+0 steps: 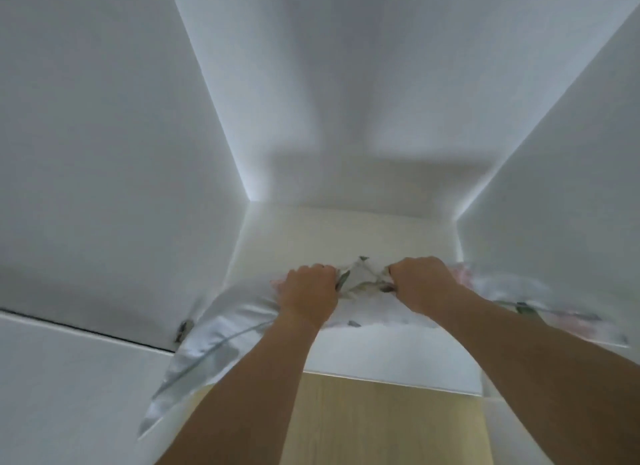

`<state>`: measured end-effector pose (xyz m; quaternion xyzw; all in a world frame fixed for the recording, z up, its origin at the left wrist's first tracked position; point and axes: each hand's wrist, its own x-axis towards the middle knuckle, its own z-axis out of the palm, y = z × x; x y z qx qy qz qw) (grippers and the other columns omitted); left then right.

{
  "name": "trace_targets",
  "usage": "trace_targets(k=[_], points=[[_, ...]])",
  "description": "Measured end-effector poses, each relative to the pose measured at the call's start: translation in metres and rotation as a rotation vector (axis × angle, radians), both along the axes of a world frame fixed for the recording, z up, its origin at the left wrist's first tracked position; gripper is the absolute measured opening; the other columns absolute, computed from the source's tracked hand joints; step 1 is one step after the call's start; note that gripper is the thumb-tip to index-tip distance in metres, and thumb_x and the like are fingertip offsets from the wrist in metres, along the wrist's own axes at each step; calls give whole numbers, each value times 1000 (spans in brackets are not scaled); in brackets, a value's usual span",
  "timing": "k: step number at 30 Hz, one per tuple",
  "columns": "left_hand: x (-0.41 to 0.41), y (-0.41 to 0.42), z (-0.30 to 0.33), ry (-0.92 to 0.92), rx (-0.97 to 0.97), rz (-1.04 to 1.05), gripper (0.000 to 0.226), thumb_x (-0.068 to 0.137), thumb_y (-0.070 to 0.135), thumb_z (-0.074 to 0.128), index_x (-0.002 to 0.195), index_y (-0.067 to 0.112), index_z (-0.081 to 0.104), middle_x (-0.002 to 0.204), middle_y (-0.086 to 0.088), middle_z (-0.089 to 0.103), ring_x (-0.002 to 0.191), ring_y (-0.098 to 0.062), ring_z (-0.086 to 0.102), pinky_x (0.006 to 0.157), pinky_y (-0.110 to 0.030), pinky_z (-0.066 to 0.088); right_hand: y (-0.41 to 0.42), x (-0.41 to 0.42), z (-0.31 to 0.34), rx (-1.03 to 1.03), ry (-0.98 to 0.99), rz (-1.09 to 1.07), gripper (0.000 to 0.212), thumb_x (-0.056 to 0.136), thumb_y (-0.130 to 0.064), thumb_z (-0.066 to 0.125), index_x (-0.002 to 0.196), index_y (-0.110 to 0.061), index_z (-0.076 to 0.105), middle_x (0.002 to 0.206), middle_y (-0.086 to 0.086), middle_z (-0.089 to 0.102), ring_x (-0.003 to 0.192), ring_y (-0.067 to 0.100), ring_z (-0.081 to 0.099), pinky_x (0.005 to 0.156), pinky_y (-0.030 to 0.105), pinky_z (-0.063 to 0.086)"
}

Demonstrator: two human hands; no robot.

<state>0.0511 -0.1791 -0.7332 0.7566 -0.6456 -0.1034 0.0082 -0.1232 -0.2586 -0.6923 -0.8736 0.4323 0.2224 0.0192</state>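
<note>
A white cloth with a faint green and pink floral print (221,329) is held up high in front of a white recess. My left hand (308,291) grips a bunched part of the cloth at the centre left. Close beside it, my right hand (422,284) grips another bunched part. A small crumpled peak of the cloth (363,274) stands between the two fists. The cloth hangs down to the lower left and spreads out blurred to the right (540,305). Both forearms reach up from the bottom of the view.
White panels (104,153) close in on the left and right, with a white back wall or ceiling (346,101) above. A pale wooden surface (381,426) shows below between my arms. A dark seam (86,331) runs along the left panel.
</note>
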Motion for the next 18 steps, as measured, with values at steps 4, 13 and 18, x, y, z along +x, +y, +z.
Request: trace_targets(k=[4,13,18], points=[[-13,33,165,38,-7,38,17,87,14,45,86,15,62,82,-5,64,74,-29,62,61,-31,38,36,-12,153,64,-49,-33,30,91,-43,51,107,-18,59,98,2,66,86,22,66,70,30,48],[-63,154,498,140,-106,162,13,77,10,48,66,17,50,62,1,47,61,-24,50,59,-31,40,180,-48,444,-30,-243,-18,125,63,-62,68,149,-21,-13,159,0,3,145,20,12,116,54,8],[-59,186,592,142,-220,130,20,73,10,50,58,20,42,63,1,46,61,-24,48,55,-29,34,202,-24,539,-128,-437,11,70,68,-56,68,122,-19,44,126,2,54,112,23,53,92,37,42]])
